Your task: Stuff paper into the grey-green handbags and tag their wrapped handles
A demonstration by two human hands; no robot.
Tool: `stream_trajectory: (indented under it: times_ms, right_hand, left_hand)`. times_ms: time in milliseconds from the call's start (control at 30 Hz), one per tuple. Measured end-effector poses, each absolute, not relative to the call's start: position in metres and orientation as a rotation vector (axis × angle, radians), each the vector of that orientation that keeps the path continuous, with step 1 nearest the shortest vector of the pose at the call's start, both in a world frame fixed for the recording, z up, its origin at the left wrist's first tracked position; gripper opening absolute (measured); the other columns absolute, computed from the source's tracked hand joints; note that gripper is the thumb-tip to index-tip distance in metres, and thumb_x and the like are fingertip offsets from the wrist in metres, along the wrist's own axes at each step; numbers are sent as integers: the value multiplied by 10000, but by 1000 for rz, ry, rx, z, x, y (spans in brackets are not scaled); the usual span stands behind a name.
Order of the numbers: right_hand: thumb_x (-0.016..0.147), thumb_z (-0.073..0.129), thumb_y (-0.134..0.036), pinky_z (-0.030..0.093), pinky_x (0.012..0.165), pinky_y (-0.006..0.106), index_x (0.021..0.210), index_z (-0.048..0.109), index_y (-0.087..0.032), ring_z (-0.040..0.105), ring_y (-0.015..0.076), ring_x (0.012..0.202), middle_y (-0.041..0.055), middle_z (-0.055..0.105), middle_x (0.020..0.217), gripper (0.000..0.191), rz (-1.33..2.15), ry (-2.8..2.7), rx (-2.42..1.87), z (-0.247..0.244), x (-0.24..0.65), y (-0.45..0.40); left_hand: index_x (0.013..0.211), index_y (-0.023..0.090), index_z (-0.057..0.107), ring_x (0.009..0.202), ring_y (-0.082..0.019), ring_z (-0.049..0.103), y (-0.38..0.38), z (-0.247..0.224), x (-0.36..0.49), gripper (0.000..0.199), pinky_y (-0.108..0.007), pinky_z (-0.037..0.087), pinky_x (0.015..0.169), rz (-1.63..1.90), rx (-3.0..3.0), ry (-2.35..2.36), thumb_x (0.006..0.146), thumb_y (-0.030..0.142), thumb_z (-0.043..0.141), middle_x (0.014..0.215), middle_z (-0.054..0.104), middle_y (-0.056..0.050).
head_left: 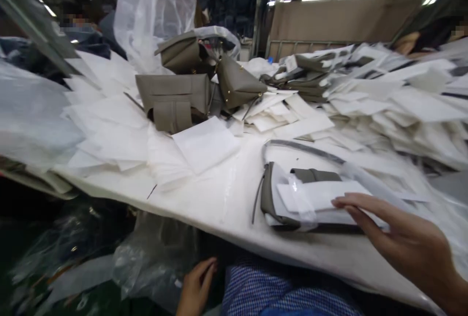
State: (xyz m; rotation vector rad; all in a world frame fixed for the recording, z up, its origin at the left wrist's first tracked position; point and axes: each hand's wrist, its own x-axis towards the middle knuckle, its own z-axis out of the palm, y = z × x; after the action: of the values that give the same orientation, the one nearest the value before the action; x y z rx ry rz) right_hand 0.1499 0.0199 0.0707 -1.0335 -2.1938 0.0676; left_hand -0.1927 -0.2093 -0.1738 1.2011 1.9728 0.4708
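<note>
On the white table (204, 204) near its front edge lies an olive bag (268, 191) with white paper (314, 195) over it and a clear plastic wrap around its middle. Its strap, covered in grey wrapping, arches behind it. My right hand (405, 238) reaches in from the right, its thumb and index fingertip close together at the paper's right part; whether they grip it is unclear. Below the table edge, my left hand (199, 284) hangs beside the blue checked cloth, fingers bent together, with nothing visible in them.
Several olive bags (175, 94) stand at the back, by a large clear plastic bag (151, 13). Stacks of white sheets (106, 116) spread at left; more paper and wrapped bags (402, 96) pile up at right. Crumpled clear plastic (153, 262) lies below the table. People are partly visible behind.
</note>
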Motion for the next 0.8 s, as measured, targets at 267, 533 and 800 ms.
stream_trajectory:
  times_ms: [267, 533, 800]
  right_hand:
    - [949, 462, -542, 392, 1123, 543, 1235, 654, -216, 498, 330, 1343, 124, 568, 1422, 474, 12, -2108, -1352, 28, 224, 35]
    - [910, 457, -605, 294, 1196, 524, 1443, 488, -176, 380, 327, 1437, 136, 434, 1544, 685, 367, -1867, -1621, 19, 243, 52]
    - [808, 620, -408, 295, 1199, 511, 1435, 506, -199, 412, 311, 1416, 108, 480, 1510, 671, 661, -1582, -1470, 30, 246, 49]
  left_hand:
    - [1232, 334, 680, 1224, -268, 612, -150, -5, -140, 359, -436, 465, 1111, 1162, 1608, 1980, 969, 460, 470, 1294, 674, -33]
    - [1392, 236, 566, 1453, -233, 362, -10, 32, -96, 513, -390, 230, 1224, 1181, 1278, 1741, 927, 453, 577, 1522, 477, -42]
    - [1498, 237, 413, 1258, -337, 585, 22, 33, -85, 724, -479, 450, 1063, 1246, 1037, 1803, 878, 558, 606, 1397, 598, -131]
